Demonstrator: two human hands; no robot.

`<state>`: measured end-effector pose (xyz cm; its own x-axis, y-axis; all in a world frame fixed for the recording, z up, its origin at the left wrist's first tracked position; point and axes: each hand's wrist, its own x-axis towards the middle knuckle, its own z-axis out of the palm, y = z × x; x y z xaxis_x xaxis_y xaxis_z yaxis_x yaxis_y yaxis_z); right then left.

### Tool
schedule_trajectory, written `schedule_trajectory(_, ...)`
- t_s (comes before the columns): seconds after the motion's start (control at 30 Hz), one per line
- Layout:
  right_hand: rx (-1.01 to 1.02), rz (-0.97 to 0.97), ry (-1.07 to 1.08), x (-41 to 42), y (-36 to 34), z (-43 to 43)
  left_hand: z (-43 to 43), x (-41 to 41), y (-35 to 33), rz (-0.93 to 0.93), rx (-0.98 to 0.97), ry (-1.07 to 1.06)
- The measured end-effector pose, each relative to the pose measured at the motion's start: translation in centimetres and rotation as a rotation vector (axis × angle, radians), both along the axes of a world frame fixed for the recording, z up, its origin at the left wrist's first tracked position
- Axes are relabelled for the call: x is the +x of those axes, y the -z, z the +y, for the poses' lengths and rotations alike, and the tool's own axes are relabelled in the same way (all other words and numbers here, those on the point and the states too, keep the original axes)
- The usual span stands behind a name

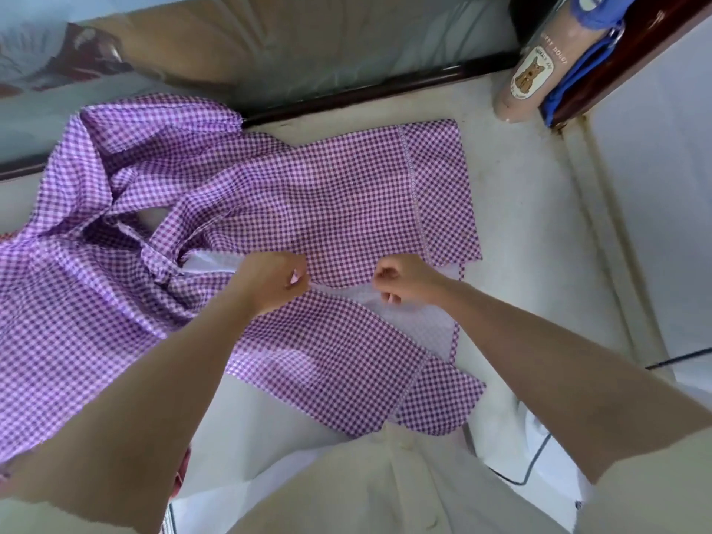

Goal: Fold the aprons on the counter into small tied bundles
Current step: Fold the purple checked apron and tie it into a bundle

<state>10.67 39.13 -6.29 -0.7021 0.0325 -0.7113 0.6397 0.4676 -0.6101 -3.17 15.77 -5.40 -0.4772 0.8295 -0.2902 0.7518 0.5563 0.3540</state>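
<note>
Two hands meet at the middle of the frame over a purple checked apron (346,210) spread flat on the white surface (531,233). Left hand (275,281) has its fingers (298,281) curled together, pinching the near edge of the apron's folded-over panel. Right hand (402,279) is just beside it on the same edge, fingers (385,281) curled tight and clamped on the fabric. Below the held edge the apron's white underside (408,317) shows. A lower flap of the same check runs toward the person's pale shirt (385,495).

Left side: a crumpled heap of purple check (88,194), bunched and wrinkled, touching the flat part. Cannot tell if it is a second apron or the same one.

Far right corner: a pinkish bottle (528,79) with a dog label, leaning against blue cloth (578,82). A dark wooden rail (366,94) runs along the far edge of the surface. A black cable (678,358) lies at right.
</note>
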Motion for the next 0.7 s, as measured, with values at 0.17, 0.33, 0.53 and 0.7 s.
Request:
schedule_trajectory(0.17, -0.129, -0.179, -0.088, 2.4, -0.9, -4.1, -6.1, 2.9, -0.4, 0.057, -0.008, -0.261)
schedule_trajectory(0.33, -0.176, -0.234, -0.056, 4.5, -1.7, -8.7, -12.0, 6.5, -0.8, -0.074, -0.054, -0.432)
schedule_trajectory(0.53, 0.081, -0.204, -0.223, 8.0, -1.4, -16.3, -16.1, 8.9, -0.8, -0.347, -0.175, -0.779)
schedule_trajectory(0.7, 0.62, -0.056, -0.365, 11.4, 0.4, -22.3, -17.0, 8.3, -0.1, -0.625, 0.15, -1.192)
